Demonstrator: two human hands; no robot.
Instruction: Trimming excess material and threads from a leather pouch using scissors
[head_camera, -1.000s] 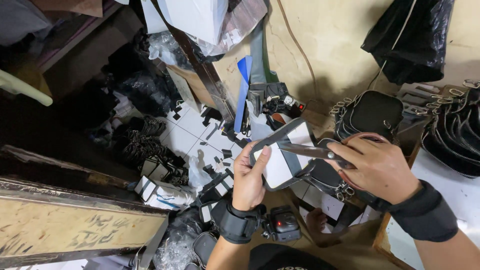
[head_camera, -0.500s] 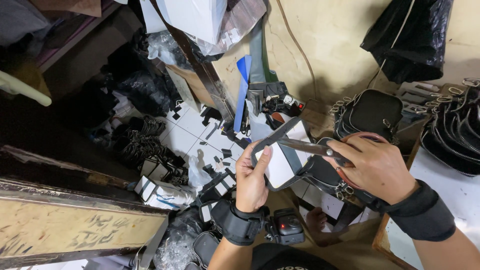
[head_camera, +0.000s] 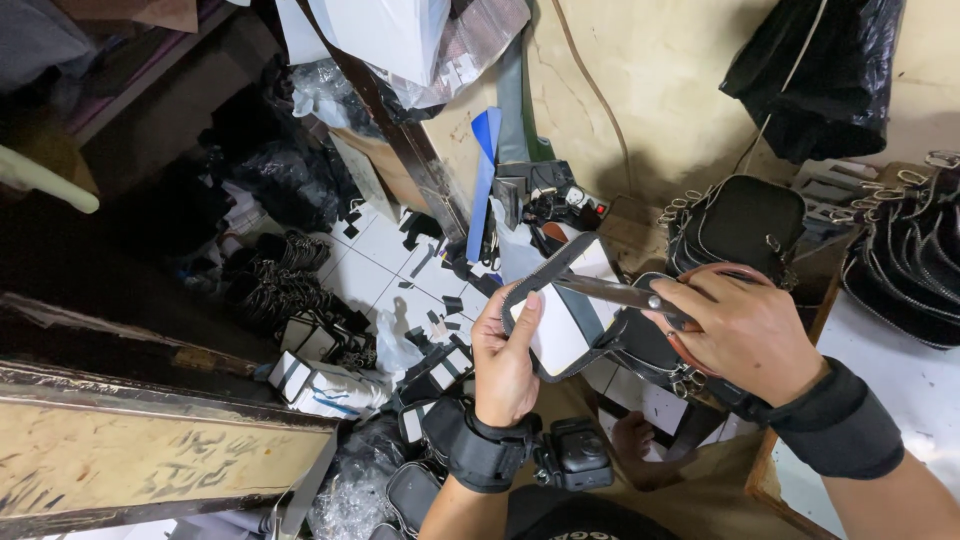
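Observation:
My left hand (head_camera: 505, 355) pinches a grey webbing strap (head_camera: 545, 275) that loops up and around from a small black bag piece (head_camera: 640, 345) held between my hands. My right hand (head_camera: 745, 330) grips a pair of scissors with red-brown handles (head_camera: 625, 293); the blades point left and lie against the upper run of the strap. A white card-like panel (head_camera: 560, 330) shows inside the strap's loop. Both wrists wear black bands.
A stack of black bags with metal rings (head_camera: 740, 225) sits right of my hands, more black bags (head_camera: 915, 265) at far right. Black and white scraps litter the white tiled floor (head_camera: 385, 260). A wooden bench edge (head_camera: 150, 400) lies at left, a black plastic bag (head_camera: 810, 70) hangs above.
The strap loop and the scissors have shifted slightly lower in view; the blades stay against the strap. Both hands keep their grips.

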